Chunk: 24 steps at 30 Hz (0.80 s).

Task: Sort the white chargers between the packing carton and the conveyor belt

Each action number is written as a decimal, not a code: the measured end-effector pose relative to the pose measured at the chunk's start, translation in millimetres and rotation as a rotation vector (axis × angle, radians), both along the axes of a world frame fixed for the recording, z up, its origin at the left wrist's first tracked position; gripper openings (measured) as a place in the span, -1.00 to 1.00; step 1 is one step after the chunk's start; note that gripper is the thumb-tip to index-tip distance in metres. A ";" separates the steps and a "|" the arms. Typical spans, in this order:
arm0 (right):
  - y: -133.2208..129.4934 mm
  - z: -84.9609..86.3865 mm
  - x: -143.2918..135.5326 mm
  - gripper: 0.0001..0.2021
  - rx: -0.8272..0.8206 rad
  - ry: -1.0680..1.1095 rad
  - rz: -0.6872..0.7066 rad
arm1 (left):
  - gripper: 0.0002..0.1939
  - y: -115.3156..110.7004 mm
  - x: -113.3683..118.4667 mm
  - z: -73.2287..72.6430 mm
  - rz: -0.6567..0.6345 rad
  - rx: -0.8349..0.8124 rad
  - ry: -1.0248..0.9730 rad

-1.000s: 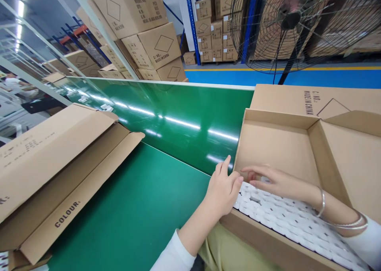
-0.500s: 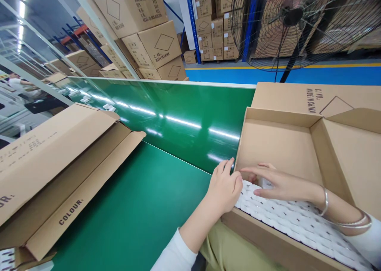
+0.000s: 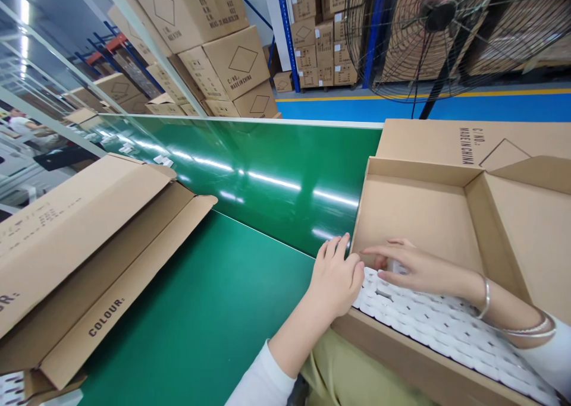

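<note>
An open cardboard box (image 3: 419,207) on the right holds rows of small white pieces (image 3: 428,323) along its near side. My left hand (image 3: 338,275) rests at the box's left edge, fingers bent over the rim; whether anything is under them is hidden. Over the front rows, my right hand (image 3: 413,266) has its thumb and fingers around a small whitish piece (image 3: 396,267), partly hidden by the fingers. The far part of the box shows bare cardboard bottom.
A green conveyor belt (image 3: 267,174) runs behind a green tabletop (image 3: 191,311). Another open carton (image 3: 89,233) lies at left. Stacked cartons (image 3: 232,64) and a large fan (image 3: 439,19) stand beyond. A person (image 3: 22,123) is far left.
My right hand has lifted slightly, and a dark gap between the white pieces now shows below it. My left hand stays at the box edge. The view has shifted slightly.
</note>
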State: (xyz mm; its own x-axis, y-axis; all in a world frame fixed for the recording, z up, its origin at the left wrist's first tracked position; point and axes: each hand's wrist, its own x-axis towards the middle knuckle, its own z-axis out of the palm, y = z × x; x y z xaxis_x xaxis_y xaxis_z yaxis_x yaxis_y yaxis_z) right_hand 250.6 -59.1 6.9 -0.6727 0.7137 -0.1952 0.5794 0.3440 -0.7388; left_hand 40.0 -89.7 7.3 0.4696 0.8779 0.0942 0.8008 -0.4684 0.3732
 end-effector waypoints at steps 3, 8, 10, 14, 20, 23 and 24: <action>0.2 -1.0 0.6 -0.53 -0.010 -0.032 -0.072 | -0.73 0.0 0.5 -0.6 -0.001 0.014 -0.008; -0.1 1.7 0.3 -0.54 -0.045 -0.012 -0.019 | -0.71 0.6 0.3 -2.2 -0.012 -0.002 -0.028; -0.2 3.6 -0.6 -0.54 -0.031 0.002 0.001 | -0.69 0.9 -0.5 -2.8 0.001 -0.048 -0.073; -0.1 4.2 -1.6 -0.56 -0.027 0.016 -0.032 | -0.61 0.9 -2.8 -5.0 0.076 -0.122 -0.255; -0.6 0.1 1.8 -0.53 -0.066 0.032 -0.019 | -0.57 0.8 -5.9 -9.6 0.091 -0.150 -0.394; -1.1 -0.6 2.7 -0.51 -0.076 0.021 -0.032 | -0.55 0.9 -6.6 -10.6 0.093 -0.161 -0.402; -1.2 -0.6 2.5 -0.51 -0.067 0.020 -0.051 | -0.55 0.9 -6.8 -10.6 0.091 -0.165 -0.399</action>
State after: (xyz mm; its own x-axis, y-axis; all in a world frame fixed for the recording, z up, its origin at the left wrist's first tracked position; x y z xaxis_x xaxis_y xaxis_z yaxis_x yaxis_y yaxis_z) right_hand 253.1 -60.2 6.3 -0.6401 0.7329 -0.2305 0.5800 0.2642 -0.7706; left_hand 33.2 -88.8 -3.3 0.3448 0.9325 0.1077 0.6142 -0.3109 0.7253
